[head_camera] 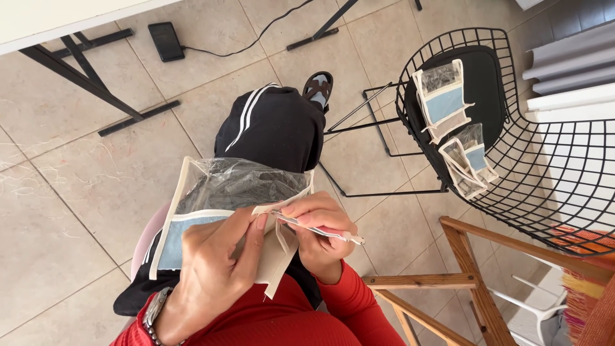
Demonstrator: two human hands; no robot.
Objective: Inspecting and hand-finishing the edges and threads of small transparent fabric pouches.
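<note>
Tiled floor [77,211] below; both hands' fingers clamp pouch [224,192] and snips [320,230], wire chair [512,128] nearby.

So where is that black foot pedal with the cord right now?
The black foot pedal lies on the tiled floor at the upper left of the head view, beside the black table legs.

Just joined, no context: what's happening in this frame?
A seated person in red sleeves holds a clear plastic pouch with cream edging and a blue fabric band over their lap. The left hand pinches the pouch's cream edge, while the right hand holds a small pink-handled tool with its metal tip at that edge, near the left fingers. Two similar pouches lie on the seat of a black wire chair to the right. A black foot pedal sits on the tiled floor ahead.
</note>
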